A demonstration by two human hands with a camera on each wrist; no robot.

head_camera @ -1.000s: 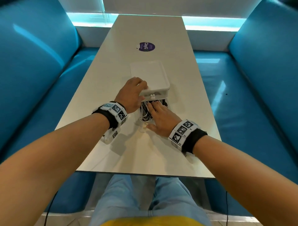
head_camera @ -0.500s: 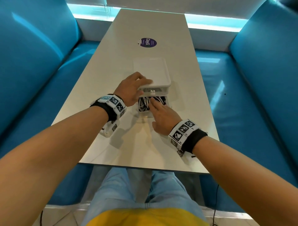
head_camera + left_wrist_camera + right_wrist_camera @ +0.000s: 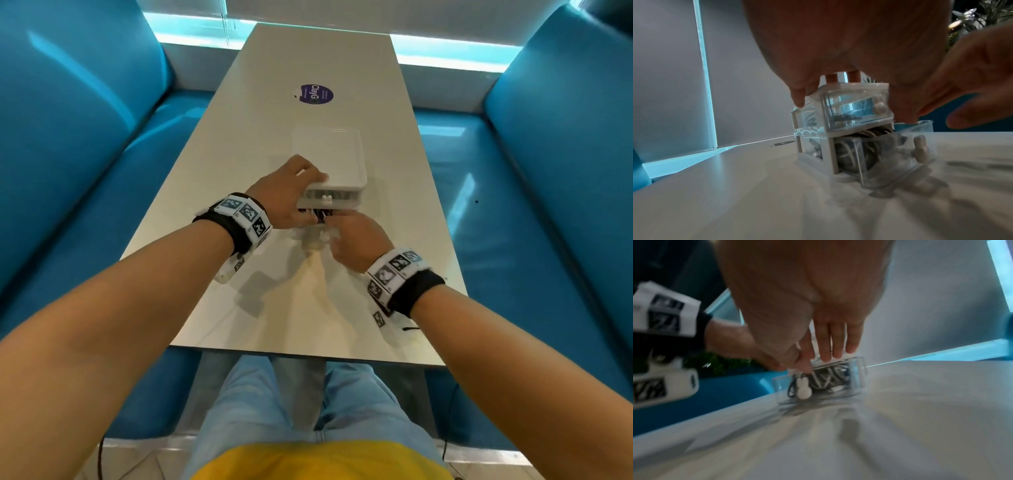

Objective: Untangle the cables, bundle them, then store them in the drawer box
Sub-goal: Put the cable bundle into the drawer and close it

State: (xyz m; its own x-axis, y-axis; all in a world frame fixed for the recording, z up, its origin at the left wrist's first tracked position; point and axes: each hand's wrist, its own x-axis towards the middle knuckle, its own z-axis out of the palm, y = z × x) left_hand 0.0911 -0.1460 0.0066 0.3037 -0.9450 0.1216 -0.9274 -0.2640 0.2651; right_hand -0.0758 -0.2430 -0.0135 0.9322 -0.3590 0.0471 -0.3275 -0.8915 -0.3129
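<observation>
Drawer box on table: left hand clamps its top, fingers curled over, likely steadying it. Lower drawer part-open, bundled cables inside; right hand, fingers straight, gripping nothing, presses them down for closing.

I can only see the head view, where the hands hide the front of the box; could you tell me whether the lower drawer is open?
Observer: Yes, the lower drawer is pulled partly out, with the coiled cables inside.
Operator: Is the upper one out too?
Observer: No, the upper drawer sits flush in the drawer box.
Operator: And the right hand?
Observer: The right hand lays straight fingers over the cables at the drawer's rim.
</observation>
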